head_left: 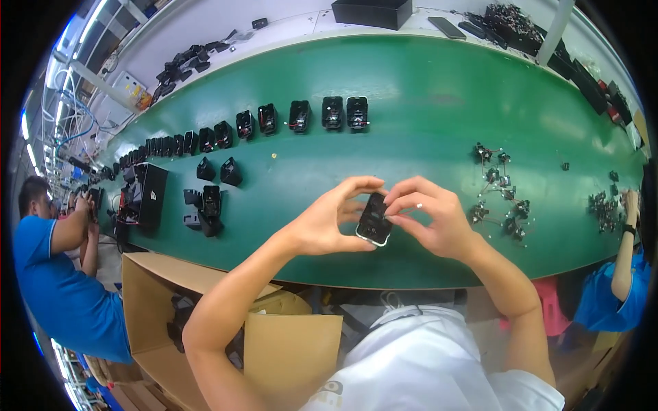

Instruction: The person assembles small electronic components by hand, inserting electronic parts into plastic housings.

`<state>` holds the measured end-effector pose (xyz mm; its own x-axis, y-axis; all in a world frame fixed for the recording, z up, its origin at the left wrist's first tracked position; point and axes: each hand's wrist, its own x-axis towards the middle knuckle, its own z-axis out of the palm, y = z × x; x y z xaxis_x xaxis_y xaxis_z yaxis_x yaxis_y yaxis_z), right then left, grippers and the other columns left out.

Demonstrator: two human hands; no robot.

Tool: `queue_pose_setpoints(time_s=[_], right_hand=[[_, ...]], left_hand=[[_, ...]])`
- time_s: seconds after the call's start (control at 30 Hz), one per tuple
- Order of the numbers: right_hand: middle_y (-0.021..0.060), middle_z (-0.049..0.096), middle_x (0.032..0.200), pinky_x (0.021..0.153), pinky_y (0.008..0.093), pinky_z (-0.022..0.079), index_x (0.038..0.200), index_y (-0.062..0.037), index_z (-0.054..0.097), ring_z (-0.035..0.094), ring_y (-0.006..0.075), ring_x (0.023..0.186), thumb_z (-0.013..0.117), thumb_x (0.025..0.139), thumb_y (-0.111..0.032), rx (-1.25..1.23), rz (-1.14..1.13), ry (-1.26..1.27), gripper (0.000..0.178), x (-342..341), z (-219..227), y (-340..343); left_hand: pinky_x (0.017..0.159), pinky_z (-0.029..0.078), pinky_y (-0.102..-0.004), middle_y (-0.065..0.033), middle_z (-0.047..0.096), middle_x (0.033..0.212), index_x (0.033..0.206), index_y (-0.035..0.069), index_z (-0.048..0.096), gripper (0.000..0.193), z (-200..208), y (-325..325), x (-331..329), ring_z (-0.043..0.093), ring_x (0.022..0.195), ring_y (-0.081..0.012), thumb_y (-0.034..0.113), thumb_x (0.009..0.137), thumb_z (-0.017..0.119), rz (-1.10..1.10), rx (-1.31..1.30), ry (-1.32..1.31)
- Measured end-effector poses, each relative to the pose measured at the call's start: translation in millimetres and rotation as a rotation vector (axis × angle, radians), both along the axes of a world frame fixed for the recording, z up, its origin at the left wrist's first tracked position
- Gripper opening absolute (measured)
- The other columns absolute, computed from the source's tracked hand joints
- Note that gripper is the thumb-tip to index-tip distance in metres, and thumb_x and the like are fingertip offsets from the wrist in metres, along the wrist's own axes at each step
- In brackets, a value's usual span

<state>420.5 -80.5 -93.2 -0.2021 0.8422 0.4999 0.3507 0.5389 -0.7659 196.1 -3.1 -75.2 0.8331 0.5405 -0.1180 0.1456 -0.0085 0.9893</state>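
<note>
My left hand (322,220) holds a small black housing (373,222) with a pale rim along its near end, its fingers and thumb round the left side. The housing is up in front of me over the near part of the green table. At its right edge the thumb and fingertips of my right hand (442,218) are pinched together. What they hold, if anything, is too small to make out. A tiny white spot shows on that hand's fingers. Beyond my hands, similar open black housings (332,113) stand in a row, some with red wires.
Small wired parts (506,181) lie in a cluster to the right on the green table (404,75). Left of me are loose black pieces (211,201), a black box (152,195) and an open cardboard carton (147,301). People in blue work on both sides.
</note>
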Motion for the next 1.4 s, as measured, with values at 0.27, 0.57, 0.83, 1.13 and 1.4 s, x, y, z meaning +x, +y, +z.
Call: queue_pose_setpoints(time_s=[0.27, 0.57, 0.83, 1.13, 1.4], right_hand=[[0.0104, 0.067, 0.099, 0.077, 0.0323, 0.056, 0.09, -0.0037, 0.069, 0.067, 0.0228, 0.089, 0.075, 0.076, 0.005, -0.013, 0.14, 0.14, 0.017, -2, 9, -9], [0.0083, 0.067, 0.099, 0.069, 0.0306, 0.055, 0.087, -0.004, 0.069, 0.062, 0.0222, 0.086, 0.077, 0.073, 0.004, 0.239, 0.064, 0.051, 0.018, -18, 27, -7], [0.0095, 0.066, 0.099, 0.073, 0.0338, 0.052, 0.089, -0.0045, 0.068, 0.059, 0.0255, 0.092, 0.077, 0.074, 0.003, 0.217, -0.019, 0.106, 0.019, -28, 27, -10], [0.0105, 0.059, 0.114, 0.068, 0.0306, 0.047, 0.087, -0.0086, 0.07, 0.056, 0.0254, 0.099, 0.078, 0.071, 0.003, 0.273, -0.116, -0.105, 0.02, -31, 26, -16], [0.0111, 0.059, 0.123, 0.084, 0.0382, 0.052, 0.093, -0.0073, 0.071, 0.056, 0.0323, 0.115, 0.079, 0.07, -0.001, -0.037, -0.007, 0.23, 0.025, -35, 33, -25]], left_hand=[[0.094, 0.048, -0.0371, -0.0129, 0.058, 0.125, 0.137, 0.0, 0.045, 0.071, 6, 7, -15, 0.058, 0.116, -0.0228, 0.038, 0.083, 0.073, -0.075, -0.354, -0.13], [0.075, 0.047, -0.0341, -0.0158, 0.065, 0.115, 0.126, 0.003, 0.056, 0.064, -5, -6, -14, 0.066, 0.099, -0.0325, 0.055, 0.105, 0.025, -0.065, -0.694, -0.317], [0.08, 0.051, -0.0432, -0.0169, 0.064, 0.117, 0.131, 0.003, 0.052, 0.069, 0, -1, -13, 0.066, 0.103, -0.0358, 0.059, 0.103, 0.023, -0.133, -0.611, -0.306], [0.091, 0.055, -0.0486, -0.0149, 0.063, 0.116, 0.128, 0.001, 0.052, 0.071, 3, 0, -12, 0.064, 0.105, -0.0301, 0.06, 0.102, 0.024, -0.103, -0.489, -0.142], [0.077, 0.046, -0.0334, -0.0104, 0.064, 0.11, 0.128, 0.004, 0.055, 0.068, 8, -8, -2, 0.062, 0.099, -0.0214, 0.06, 0.103, 0.024, 0.086, -0.553, -0.212]])
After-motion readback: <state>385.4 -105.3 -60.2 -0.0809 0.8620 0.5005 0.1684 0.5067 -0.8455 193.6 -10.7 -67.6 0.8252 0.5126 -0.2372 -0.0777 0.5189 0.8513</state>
